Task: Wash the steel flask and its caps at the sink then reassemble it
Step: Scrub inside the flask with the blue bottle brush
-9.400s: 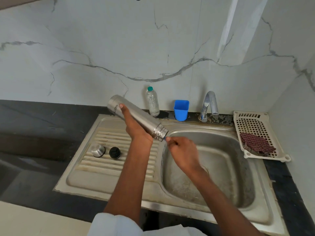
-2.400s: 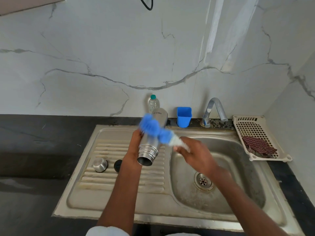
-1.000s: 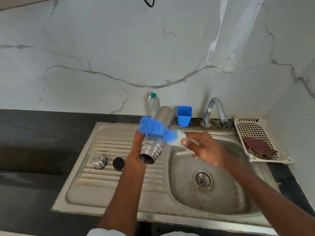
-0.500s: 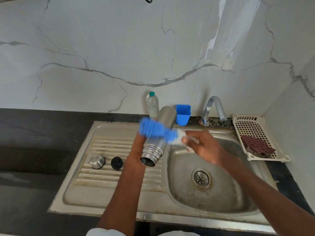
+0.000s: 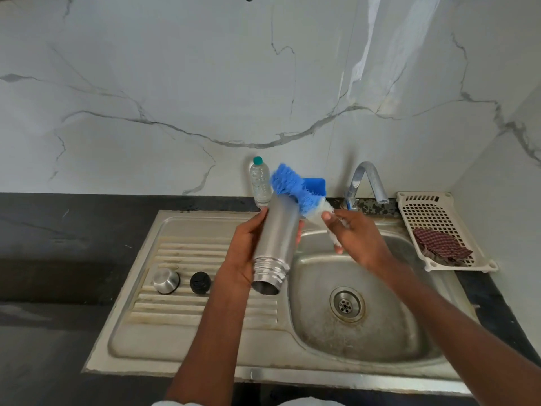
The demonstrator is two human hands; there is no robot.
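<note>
Scrubbing looks like the step in hand. The left hand (image 5: 246, 253) wraps its fingers and thumb round the steel flask (image 5: 276, 243), holding it tilted above the seam between the draining board and the sink (image 5: 409, 341) basin, open threaded mouth toward 6 o'clock and base toward 12. That slant probably lets water run out of the mouth and leaves the far end bare for the brush (image 5: 295, 187), whose blue bristles lie against the base. The right hand (image 5: 355, 240) pinches the brush's white handle between thumb and curled fingers, at 3 o'clock of the flask.

Both caps wait on the ribbed draining board at 9 o'clock of the flask's mouth: the steel cap (image 5: 166, 281) farther out, the black inner cap (image 5: 200, 283) just beside it, apart from each other. They likely sit there to stay out of the basin until their turn.

Toward 12 o'clock, a clear plastic bottle (image 5: 260, 183) and a blue cup (image 5: 317, 184) stand against the wall just behind the brush, near enough that a wide stroke could knock them. The tap (image 5: 367, 183) at 1 o'clock shows no running water. A white basket (image 5: 409, 200) holding a checked cloth (image 5: 442, 249) rests on the dark counter (image 5: 73, 238) at 3 o'clock, well clear.
</note>
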